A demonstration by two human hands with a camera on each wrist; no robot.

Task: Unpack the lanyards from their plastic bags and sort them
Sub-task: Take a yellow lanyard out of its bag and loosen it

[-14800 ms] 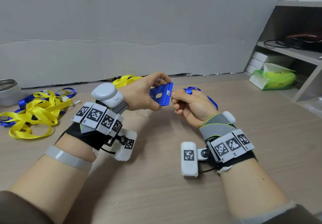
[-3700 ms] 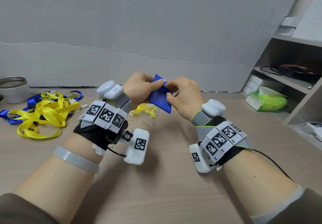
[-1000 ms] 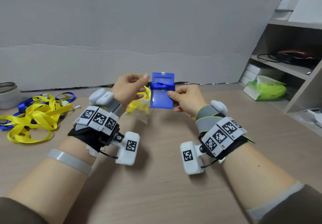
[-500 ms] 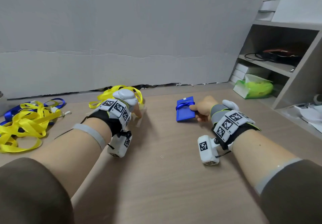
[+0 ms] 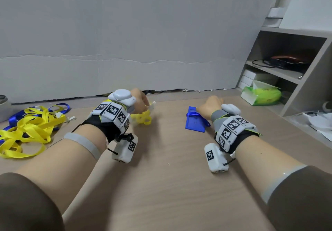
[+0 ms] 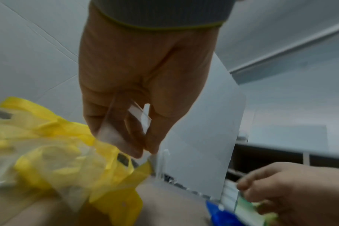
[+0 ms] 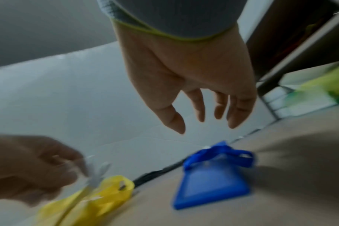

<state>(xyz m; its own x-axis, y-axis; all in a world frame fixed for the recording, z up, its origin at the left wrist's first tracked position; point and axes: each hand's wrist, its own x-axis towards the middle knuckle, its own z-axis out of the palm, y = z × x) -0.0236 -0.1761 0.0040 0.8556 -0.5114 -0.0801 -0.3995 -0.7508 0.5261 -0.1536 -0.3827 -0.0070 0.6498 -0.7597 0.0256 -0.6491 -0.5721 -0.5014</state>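
Observation:
A blue badge holder (image 5: pixel 195 122) (image 7: pixel 211 186) with its blue strap wound round it lies flat on the wooden table. My right hand (image 5: pixel 208 105) (image 7: pixel 199 120) hovers just above its far end with relaxed fingers, holding nothing. My left hand (image 5: pixel 142 101) (image 6: pixel 145 146) pinches the top edge of a clear plastic bag (image 6: pixel 71 159) that holds a folded yellow lanyard (image 5: pixel 142 120) (image 7: pixel 99 198). The bag rests on the table left of the blue holder.
A tangled pile of loose yellow and blue lanyards (image 5: pixel 27 128) lies at the far left, beside a grey bowl (image 5: pixel 3 106). At the right stands a shelf unit (image 5: pixel 294 79) with a green tissue pack (image 5: pixel 260 95) and papers (image 5: pixel 316 122).
My right hand has let go of the wrapped blue holder, which now lies on the table. My left hand has taken hold of the bagged yellow lanyard.

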